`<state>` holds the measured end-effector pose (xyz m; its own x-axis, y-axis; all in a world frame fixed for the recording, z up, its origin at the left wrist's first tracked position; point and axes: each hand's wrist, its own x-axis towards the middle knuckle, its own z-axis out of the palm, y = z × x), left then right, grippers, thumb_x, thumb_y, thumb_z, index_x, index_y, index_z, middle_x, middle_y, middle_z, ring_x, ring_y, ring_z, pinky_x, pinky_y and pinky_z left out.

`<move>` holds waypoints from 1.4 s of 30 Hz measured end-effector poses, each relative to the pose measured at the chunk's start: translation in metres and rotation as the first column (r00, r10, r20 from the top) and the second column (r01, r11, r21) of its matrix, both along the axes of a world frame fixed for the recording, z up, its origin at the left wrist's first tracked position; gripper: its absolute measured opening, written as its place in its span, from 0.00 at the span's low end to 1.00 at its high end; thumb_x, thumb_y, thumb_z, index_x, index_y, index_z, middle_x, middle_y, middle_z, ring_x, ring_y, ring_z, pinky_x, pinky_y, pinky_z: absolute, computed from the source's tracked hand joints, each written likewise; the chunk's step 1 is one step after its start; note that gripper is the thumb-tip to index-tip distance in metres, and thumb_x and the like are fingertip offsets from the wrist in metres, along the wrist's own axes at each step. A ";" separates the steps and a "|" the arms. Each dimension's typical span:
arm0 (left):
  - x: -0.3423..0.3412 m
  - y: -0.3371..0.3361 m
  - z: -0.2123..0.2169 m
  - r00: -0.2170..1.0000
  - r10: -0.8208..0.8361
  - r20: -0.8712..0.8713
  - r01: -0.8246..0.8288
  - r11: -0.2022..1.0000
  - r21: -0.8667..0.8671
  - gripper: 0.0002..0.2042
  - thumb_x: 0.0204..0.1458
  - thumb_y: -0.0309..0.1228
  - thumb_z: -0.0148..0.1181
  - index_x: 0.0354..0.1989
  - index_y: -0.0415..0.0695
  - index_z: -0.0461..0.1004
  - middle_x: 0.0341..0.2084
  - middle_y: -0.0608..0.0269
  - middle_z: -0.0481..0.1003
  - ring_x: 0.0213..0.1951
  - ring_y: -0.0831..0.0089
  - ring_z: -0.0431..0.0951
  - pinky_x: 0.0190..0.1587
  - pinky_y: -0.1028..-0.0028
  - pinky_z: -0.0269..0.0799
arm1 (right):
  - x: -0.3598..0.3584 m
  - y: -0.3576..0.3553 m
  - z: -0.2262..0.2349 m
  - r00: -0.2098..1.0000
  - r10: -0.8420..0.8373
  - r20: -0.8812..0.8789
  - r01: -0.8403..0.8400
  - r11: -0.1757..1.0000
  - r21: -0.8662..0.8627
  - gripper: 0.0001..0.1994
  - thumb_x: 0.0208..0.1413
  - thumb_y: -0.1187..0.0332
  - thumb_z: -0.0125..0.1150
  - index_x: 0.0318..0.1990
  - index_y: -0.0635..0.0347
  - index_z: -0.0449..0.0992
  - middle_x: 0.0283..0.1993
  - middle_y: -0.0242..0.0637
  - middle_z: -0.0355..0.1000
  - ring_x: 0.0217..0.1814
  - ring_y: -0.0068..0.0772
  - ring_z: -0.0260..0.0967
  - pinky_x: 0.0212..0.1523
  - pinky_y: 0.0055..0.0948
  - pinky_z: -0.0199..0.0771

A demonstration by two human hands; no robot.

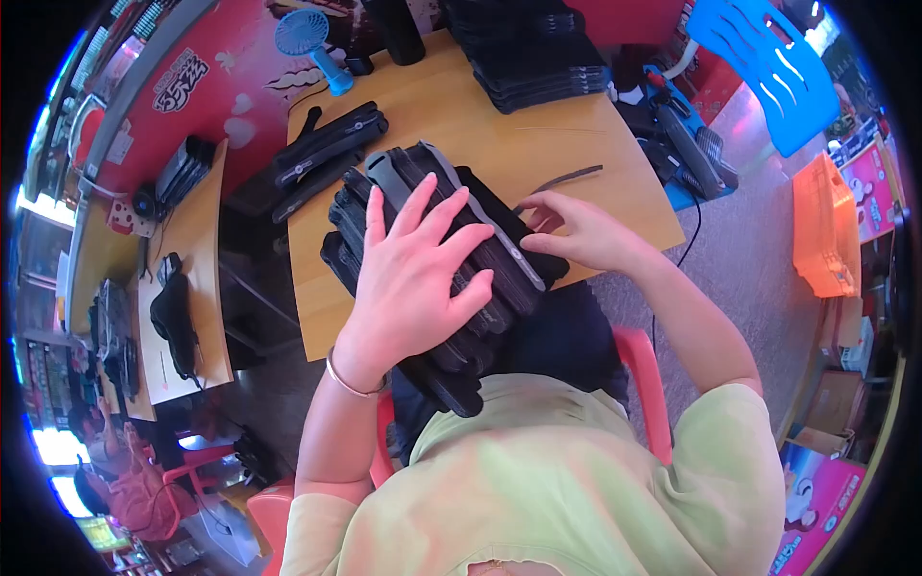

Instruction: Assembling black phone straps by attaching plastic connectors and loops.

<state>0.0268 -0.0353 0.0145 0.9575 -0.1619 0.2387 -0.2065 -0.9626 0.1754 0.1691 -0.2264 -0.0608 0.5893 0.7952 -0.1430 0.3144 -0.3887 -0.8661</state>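
Note:
A bundle of dark folded fabric pieces (492, 278), some with grey bands, lies at the near edge of the wooden table and overhangs it toward my lap. My left hand (413, 264) rests on top, palm down and fingers spread. At the bundle's right side, my right hand (581, 228) has its thumb and forefinger curled at the edge of a black cloth piece (499, 206); the fingertips are partly hidden against it. A thin dark strip (569, 179) lies on the table just beyond the right fingers.
Folded black pieces (331, 149) lie at the table's left; a black stack (538, 72) stands at the back. Around the wooden table (634, 197) are a blue fan (305, 43), a blue plastic chair (768, 72), an orange crate (824, 226) and a side table (206, 317). People sit far left.

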 end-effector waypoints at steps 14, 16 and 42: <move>0.002 0.002 0.006 0.994 0.002 -0.105 0.003 0.999 0.050 0.18 0.43 0.37 0.56 0.44 0.47 0.73 0.56 0.61 0.67 0.65 0.53 0.54 0.65 0.43 0.35 | 0.012 0.002 -0.031 0.894 -0.065 -0.443 0.089 0.995 0.035 0.21 0.57 0.65 0.50 0.58 0.62 0.67 0.47 0.36 0.71 0.47 0.24 0.68 0.47 0.25 0.69; 0.002 0.003 0.004 0.996 -0.008 -0.084 0.011 0.999 0.032 0.18 0.43 0.39 0.56 0.44 0.47 0.74 0.55 0.60 0.68 0.64 0.52 0.55 0.64 0.40 0.35 | 0.014 0.001 -0.019 0.832 -0.134 -0.539 0.163 0.987 0.007 0.21 0.57 0.65 0.50 0.57 0.61 0.68 0.47 0.36 0.71 0.46 0.22 0.68 0.45 0.24 0.70; 0.004 -0.003 -0.002 0.999 -0.024 -0.027 0.025 0.999 0.032 0.18 0.43 0.41 0.55 0.41 0.45 0.75 0.51 0.58 0.70 0.63 0.51 0.57 0.62 0.35 0.35 | 0.003 0.026 -0.038 0.957 -0.193 -0.218 0.220 0.970 0.104 0.24 0.44 0.62 0.64 0.44 0.73 0.70 0.37 0.48 0.74 0.40 0.38 0.73 0.43 0.29 0.72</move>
